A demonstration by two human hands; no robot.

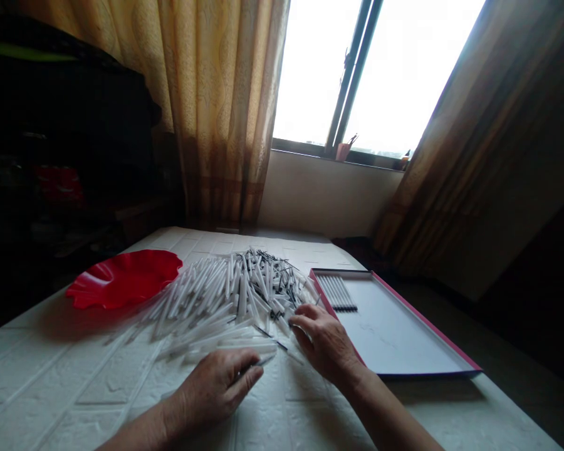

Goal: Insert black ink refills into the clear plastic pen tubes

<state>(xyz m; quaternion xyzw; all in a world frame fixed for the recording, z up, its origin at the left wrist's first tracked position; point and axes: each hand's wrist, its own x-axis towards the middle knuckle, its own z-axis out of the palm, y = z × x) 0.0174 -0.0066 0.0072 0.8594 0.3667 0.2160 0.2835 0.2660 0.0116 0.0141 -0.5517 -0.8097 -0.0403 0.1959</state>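
Note:
A heap of translucent white pen barrels lies on the table, mixed on its right side with thin dark pieces that look like pen refills or caps. In front of the heap, my left hand is closed in a pinch, with a pale pen barrel jutting from its fingertips. My right hand is at the heap's right edge beside the shallow box, fingers bent together over small dark pieces. What its fingertips hold, if anything, is hidden. Below the heap, a dark thin stick lies between my hands.
A shallow white box with a red rim lies at the right, holding a row of pens with dark ends in its far left corner. A red wavy-edged bowl stands at the left. Behind are curtains and a window.

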